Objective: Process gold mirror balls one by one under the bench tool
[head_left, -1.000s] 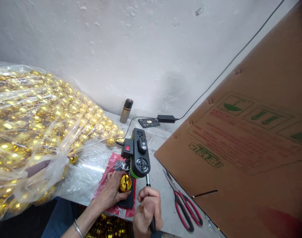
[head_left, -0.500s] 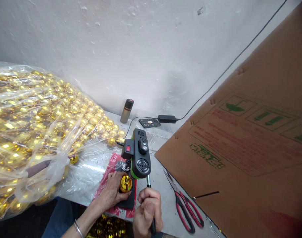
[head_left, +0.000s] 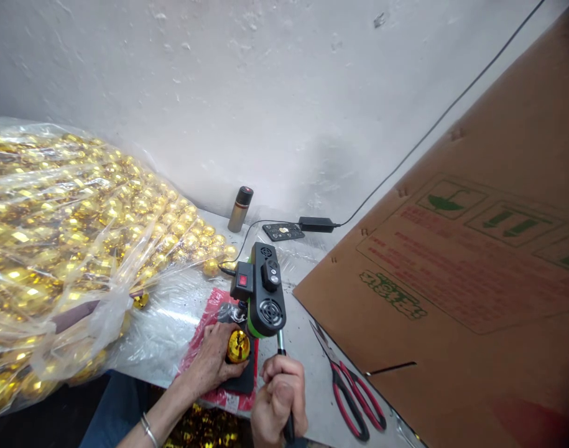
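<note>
Vs. earlier frame: nil moved bar slight cam. drift. Gold ball (head_left: 238, 346) cupped in half-curled L hand (head_left: 210, 359) beside machine (head_left: 268, 292), nr front edge of counter (head_left: 318, 389), prob. for steadying; lever (head_left: 281, 341) gripped in closed R fist (head_left: 280, 398), prob. for control.

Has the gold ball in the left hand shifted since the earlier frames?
No: the gold ball keeps its place against the black machine; only the whole view has slid slightly.
</note>
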Demonstrator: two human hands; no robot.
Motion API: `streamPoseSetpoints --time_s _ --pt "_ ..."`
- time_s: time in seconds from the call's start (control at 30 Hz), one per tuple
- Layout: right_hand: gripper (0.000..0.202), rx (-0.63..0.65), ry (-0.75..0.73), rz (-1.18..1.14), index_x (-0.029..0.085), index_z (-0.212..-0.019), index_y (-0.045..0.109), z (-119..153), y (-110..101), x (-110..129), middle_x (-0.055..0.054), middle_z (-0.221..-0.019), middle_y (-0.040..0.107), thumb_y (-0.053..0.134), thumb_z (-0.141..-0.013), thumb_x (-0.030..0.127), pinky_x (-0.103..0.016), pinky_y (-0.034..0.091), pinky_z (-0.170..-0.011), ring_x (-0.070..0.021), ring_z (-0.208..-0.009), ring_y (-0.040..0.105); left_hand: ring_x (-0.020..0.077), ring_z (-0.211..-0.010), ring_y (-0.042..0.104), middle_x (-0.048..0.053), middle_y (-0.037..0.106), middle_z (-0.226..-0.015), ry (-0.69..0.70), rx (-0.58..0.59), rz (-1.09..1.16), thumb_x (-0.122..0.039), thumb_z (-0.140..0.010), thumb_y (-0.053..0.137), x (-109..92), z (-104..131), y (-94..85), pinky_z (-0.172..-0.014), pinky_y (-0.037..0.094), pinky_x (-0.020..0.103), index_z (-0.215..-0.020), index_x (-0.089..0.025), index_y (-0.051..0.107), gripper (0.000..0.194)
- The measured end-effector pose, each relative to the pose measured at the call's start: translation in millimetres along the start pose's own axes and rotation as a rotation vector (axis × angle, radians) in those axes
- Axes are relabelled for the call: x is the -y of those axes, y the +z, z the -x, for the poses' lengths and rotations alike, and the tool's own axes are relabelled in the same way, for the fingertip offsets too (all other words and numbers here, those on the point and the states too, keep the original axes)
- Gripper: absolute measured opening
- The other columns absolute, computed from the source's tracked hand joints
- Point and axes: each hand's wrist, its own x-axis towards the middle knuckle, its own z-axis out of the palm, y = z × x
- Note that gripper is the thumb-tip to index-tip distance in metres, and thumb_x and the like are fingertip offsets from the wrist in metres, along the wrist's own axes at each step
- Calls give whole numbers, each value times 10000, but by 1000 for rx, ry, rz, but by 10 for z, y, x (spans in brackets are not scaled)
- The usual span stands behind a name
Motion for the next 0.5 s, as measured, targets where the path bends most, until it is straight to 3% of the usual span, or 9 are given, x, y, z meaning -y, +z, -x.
streamPoseSetpoints --time_s 0.2,0.43,0.5 --pt "379 7 -1 24 237 -767 463 91 -23 -70 25 -765 491 393 -1137 277 -309 419 -645 -140 -664 490 340 -1106 658 94 731 -1163 -10 9 7 -265 -758 784 14 -3 12 -1017 469 466 -1261 -221 670 518" --pt "395 39 -109 151 238 -765 488 213 -80 -211 22 -797 574 371 -1142 250 -372 490 -854 -143 -692 572 331 -1105 651 92 727 -1189 1 10 25 -370 -778 818 49 -3 17 -1005 469 457 -1284 -239 660 547" --pt "378 81 -204 209 239 -790 521 195 -104 -277 24 -801 600 386 -1142 255 -362 504 -865 -140 -699 593 327 -1104 649 90 725 -1193 9 7 30 -368 -779 817 67 4 21 -1000 471 452 -1284 -242 659 544"
